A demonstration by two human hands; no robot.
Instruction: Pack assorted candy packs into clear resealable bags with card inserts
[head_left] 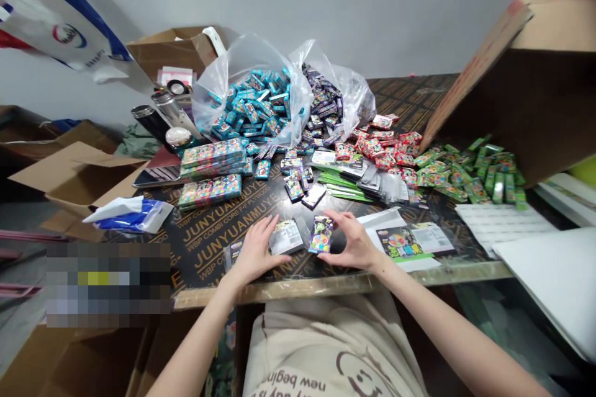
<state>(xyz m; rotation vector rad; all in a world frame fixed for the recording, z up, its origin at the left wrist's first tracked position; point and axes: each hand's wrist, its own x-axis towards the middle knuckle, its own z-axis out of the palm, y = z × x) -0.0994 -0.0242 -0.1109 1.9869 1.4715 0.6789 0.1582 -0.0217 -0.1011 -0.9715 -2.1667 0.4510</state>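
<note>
Between the thumb and fingers of my right hand (350,242) is a small purple-and-black printed box (320,234), gripped by its top and bottom ends near the table's front edge. To its left, my left hand (255,249) rests with thumb and fingers apart against a clear plastic packet with a white label (285,237). Part of that packet is hidden under the hand. Just beyond my hands lie a few loose purple-black boxes (293,187). Right of my right hand, a black-and-green printed packet (398,243) lies flat.
Clear bags of blue boxes (254,102) and purple boxes (321,96) stand behind. Red packs (384,146) and green packs (470,177) are heaped rightward, beside a large carton (479,68). Stacked wrapped bundles (210,191), flasks (170,108) and a tissue pack (135,214) are left.
</note>
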